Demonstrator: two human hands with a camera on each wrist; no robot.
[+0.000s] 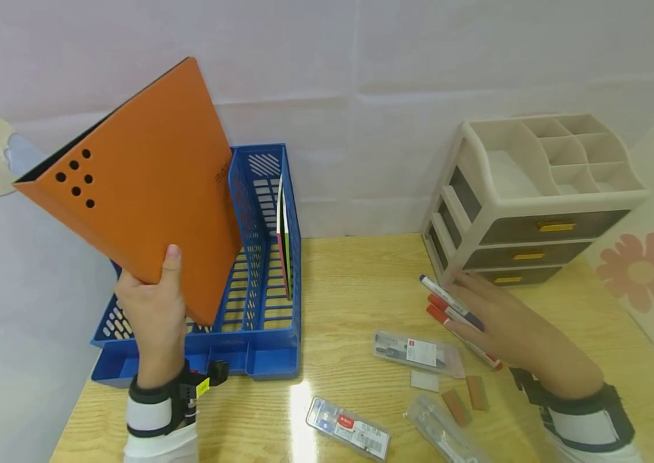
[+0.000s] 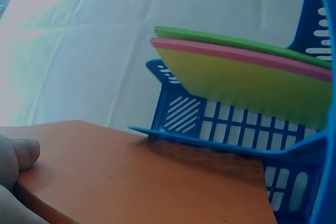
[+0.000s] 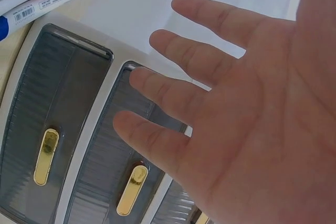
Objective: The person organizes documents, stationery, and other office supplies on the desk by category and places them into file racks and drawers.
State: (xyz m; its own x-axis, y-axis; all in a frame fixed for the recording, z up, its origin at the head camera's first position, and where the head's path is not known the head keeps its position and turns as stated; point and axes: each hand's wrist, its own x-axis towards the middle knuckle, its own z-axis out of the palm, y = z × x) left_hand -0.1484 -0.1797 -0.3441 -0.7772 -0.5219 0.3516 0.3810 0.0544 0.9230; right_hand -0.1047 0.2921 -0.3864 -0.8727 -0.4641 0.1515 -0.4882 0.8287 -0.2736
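Observation:
My left hand (image 1: 155, 308) grips an orange folder (image 1: 153, 173) by its lower edge, thumb on the front cover. The folder stands tilted, its lower corner inside the left part of a blue file rack (image 1: 273, 360). In the left wrist view, the folder (image 2: 136, 182) lies against the rack's divider (image 2: 210, 148). My right hand (image 1: 506, 321) hovers by several markers (image 1: 448, 301) in front of a drawer organizer (image 1: 535, 202). Its fingers are spread and nearly straight, the palm (image 3: 247, 124) holding nothing in the right wrist view.
Thin green and pink-edged books (image 2: 247, 69) stand in the rack's right compartment. On the table lie a compass set in a clear pouch (image 1: 419, 352), a labelled clear case (image 1: 350, 427), another clear package (image 1: 445, 431), a white eraser (image 1: 424, 381) and two brown-green blocks (image 1: 477, 392).

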